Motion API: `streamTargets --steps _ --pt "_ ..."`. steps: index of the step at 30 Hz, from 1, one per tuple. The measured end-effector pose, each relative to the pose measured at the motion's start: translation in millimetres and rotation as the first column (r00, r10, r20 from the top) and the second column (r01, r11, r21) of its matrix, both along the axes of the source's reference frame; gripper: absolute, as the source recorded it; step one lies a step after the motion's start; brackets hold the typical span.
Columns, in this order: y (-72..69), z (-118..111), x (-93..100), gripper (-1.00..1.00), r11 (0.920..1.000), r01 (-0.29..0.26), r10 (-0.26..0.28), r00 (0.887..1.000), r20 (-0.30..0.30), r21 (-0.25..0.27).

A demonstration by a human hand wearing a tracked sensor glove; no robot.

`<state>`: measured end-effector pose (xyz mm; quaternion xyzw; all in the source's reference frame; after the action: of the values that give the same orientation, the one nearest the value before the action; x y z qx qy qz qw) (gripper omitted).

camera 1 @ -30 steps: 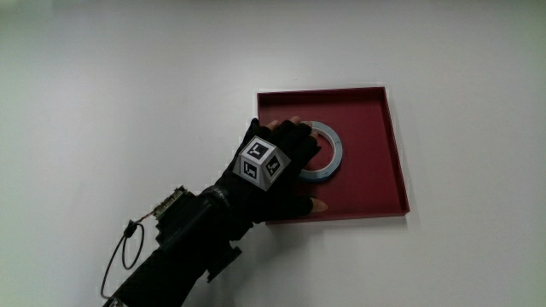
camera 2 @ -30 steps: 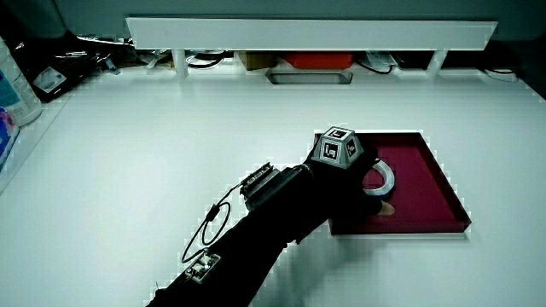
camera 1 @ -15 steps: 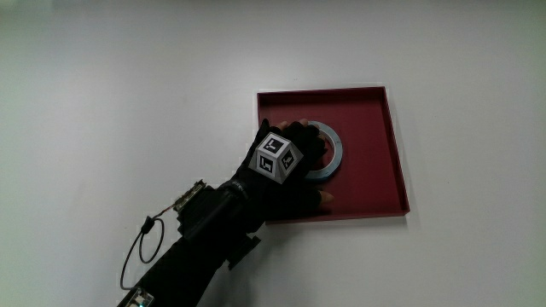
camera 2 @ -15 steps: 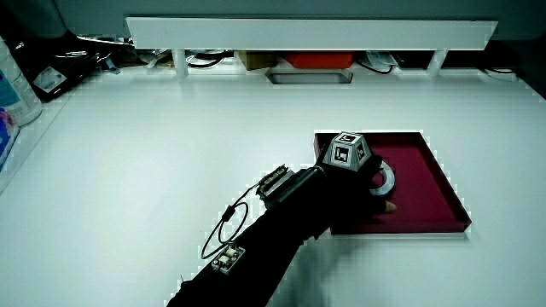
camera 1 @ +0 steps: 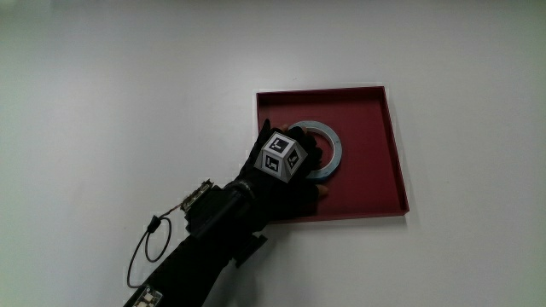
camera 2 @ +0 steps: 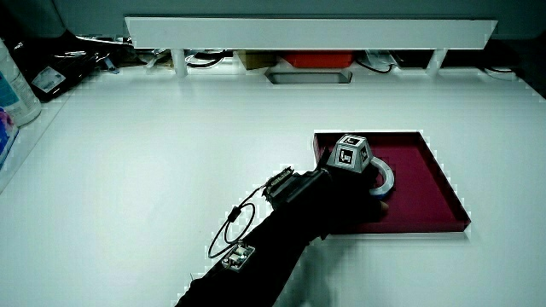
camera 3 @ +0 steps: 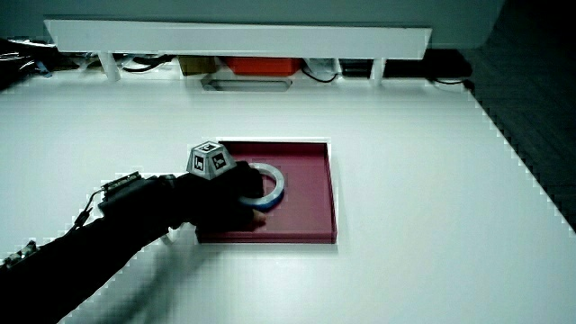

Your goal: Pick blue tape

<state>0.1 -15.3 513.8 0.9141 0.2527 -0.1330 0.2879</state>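
Observation:
The blue tape [camera 1: 333, 147] is a flat ring lying in a shallow red tray [camera 1: 375, 183]. The gloved hand [camera 1: 295, 176] rests on the part of the ring nearest the person, with its fingers curled into the ring's hole and its thumb at the outer rim. The patterned cube [camera 1: 281, 155] sits on the back of the hand. Both side views show the tape [camera 2: 389, 177] [camera 3: 275, 181] half covered by the hand [camera 2: 357, 193] [camera 3: 229, 194] inside the tray [camera 2: 428, 194] [camera 3: 311, 212]. The tape still looks to be lying on the tray floor.
The forearm [camera 1: 209, 234], which carries a wire loop and small boards, reaches from the person's edge of the table to the tray. A low white partition [camera 2: 307, 32] [camera 3: 234, 36] stands where the table ends. Bottles [camera 2: 15, 85] stand at a table edge.
The hand has slid a little farther over the ring and its fingers have curled into the hole. The tape and tray have stayed where they were.

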Motion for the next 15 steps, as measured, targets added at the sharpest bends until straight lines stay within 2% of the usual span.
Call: streamTargets --steps 6,7,8,9,10,12,13,15 --pt "4.2 -5 3.6 0.75 0.9978 -0.011 0.013 0.999 -0.031 0.066" --pt "4.7 -5 4.6 0.79 0.9971 -0.038 0.039 0.999 -0.012 0.066" --pt "5.7 -9 5.9 0.82 0.9964 -0.024 0.027 0.999 -0.033 0.081" --pt "6.4 -3 6.6 0.86 0.9944 -0.030 0.034 0.999 -0.039 0.101" --pt "6.6 -6 6.5 0.89 0.9934 -0.034 0.038 0.998 -0.040 0.110" --pt "7.4 -11 5.6 0.96 0.9932 -0.027 0.033 0.998 -0.047 0.113" --pt "7.8 -6 5.5 1.00 0.9942 -0.022 0.028 0.998 -0.058 0.105" --pt "8.5 -9 4.9 1.00 0.9915 -0.020 0.029 0.997 -0.067 0.128"
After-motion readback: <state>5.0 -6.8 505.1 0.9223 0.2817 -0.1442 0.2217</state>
